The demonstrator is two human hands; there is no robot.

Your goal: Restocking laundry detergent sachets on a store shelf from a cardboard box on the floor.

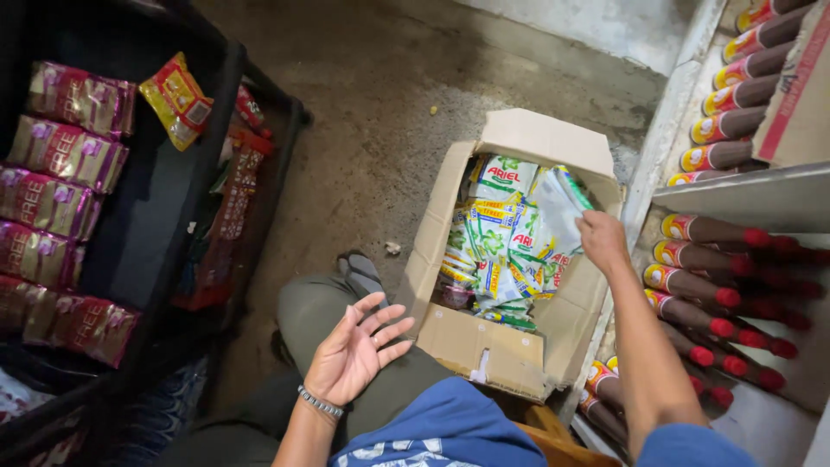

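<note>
Right hand (601,240) pinching sachet strip (560,207) above open box (484,346) on floor, left hand (353,350) spread empty over knee (strip could snag on packed sachets, tear or spill).

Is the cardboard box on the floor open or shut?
Open. The cardboard box has its flaps folded outward, showing green and white sachets inside; the right hand lifts one out.
</note>
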